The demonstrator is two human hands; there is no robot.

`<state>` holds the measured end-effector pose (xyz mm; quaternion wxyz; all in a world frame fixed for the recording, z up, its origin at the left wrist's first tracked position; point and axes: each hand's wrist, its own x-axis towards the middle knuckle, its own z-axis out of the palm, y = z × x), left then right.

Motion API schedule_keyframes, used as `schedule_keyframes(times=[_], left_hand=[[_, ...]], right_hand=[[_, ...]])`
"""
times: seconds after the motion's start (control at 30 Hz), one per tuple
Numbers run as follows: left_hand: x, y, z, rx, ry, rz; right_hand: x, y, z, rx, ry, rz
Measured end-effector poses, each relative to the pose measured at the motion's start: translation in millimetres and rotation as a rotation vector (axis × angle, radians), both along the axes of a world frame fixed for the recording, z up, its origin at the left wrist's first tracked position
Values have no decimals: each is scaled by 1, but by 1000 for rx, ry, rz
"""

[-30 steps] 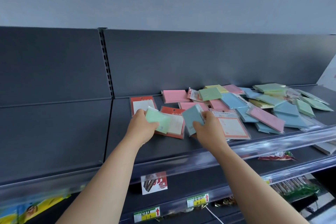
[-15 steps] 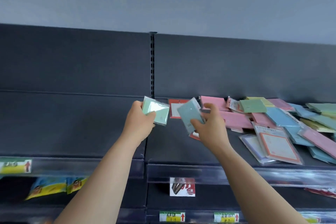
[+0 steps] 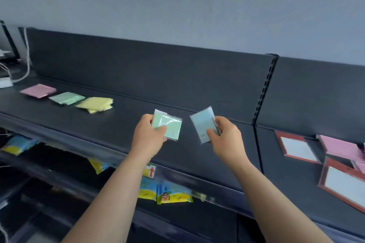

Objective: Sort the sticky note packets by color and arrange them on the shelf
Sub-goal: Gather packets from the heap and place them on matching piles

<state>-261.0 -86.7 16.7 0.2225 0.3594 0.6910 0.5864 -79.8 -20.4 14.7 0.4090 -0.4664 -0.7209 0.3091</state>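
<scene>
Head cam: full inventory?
dark metal shelf: 1, charcoal, spans view.
pink sticky note pile: 1, pink, far left.
green sticky note pile: 1, green, right of pink.
yellow sticky note pile: 1, yellow, right of green.
green wrapped packet: 1, green, held centre.
blue wrapped packet: 1, blue, held centre-right.
red-framed packets: 2, red-white, shelf right.
pink flat packets: 2+, pink, far right.
snack packs: several, yellow-blue, lower shelf.
left hand: 1, grips green packet.
right hand: 1, grips blue packet.
</scene>
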Motion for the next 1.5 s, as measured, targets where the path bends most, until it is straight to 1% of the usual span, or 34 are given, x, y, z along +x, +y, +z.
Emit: schedule_keyframes(times=[0.17,0.3,0.4,0.57,0.77,1.0,1.13,1.27,1.37,1.43,1.5], left_hand=[[-108,-30,0,-48,40,101],[-186,-50,0,-84,70,153],[-236,-58,-3,-100,111,177],[-290,-57,-9,-89,86,220],[-332,-42,-16,-70,51,268],[-384,-13,-15,-55,82,348],[-411,10,-12,-105,151,383],[-439,37,-12,-118,206,347],[-458,56,-18,-197,276,325],[-472,66,-27,-295,337,309],[-480,72,-36,-423,436,297]], right_hand=[[-109,-15,1,-17,10,91],[-186,-27,3,-39,4,121],[-233,-34,2,-58,10,142],[-288,-29,-2,-80,-22,170],[-337,-4,-2,-84,-37,222],[-385,27,-1,-79,-46,255],[-402,42,-3,-84,-69,242],[-415,54,-5,-110,-41,199],[-419,58,-7,-132,-40,142],[-422,59,-7,-134,-42,93],[-423,61,-8,-135,-36,49]])
